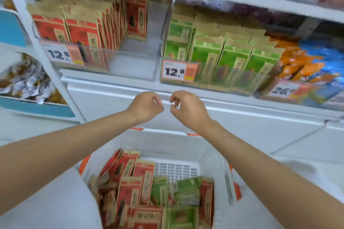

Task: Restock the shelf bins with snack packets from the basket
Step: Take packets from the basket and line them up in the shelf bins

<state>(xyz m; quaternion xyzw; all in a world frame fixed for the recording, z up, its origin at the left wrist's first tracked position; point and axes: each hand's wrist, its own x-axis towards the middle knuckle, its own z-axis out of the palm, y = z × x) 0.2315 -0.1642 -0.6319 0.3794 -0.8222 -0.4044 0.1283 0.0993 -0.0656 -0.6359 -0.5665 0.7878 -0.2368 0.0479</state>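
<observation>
Plainly empty, the left hand (145, 106) and the right hand (188, 108) hang side by side, near each other but not touching. Their fingers are loosely curled and grip nothing, just in front of the white shelf ledge (111, 80).

Below the forearms sits the white basket (186, 147). Red packets (128, 188) are heaped in its left and middle, with green packets (188, 189) mixed in on the right.

Above the ledge, the clear red bin (134, 65) has rows only on its left side, and its right side shows bare floor. The green bin (232, 80) next to it looks nearly full.

My guess is the next reach goes down for red packets. It would pay to take a small stack, square the edges, then stand it upright and face-forward in that bare gap, keeping greens out of it.

The price tag (61, 55) on the red bin reads "12." with the rest blurred, and the tag (178, 71) on the green bin reads the same. A third tag (284, 90), under the orange and blue packets (301, 65), seems to start "26". The packets' printing is too smeared to read.
</observation>
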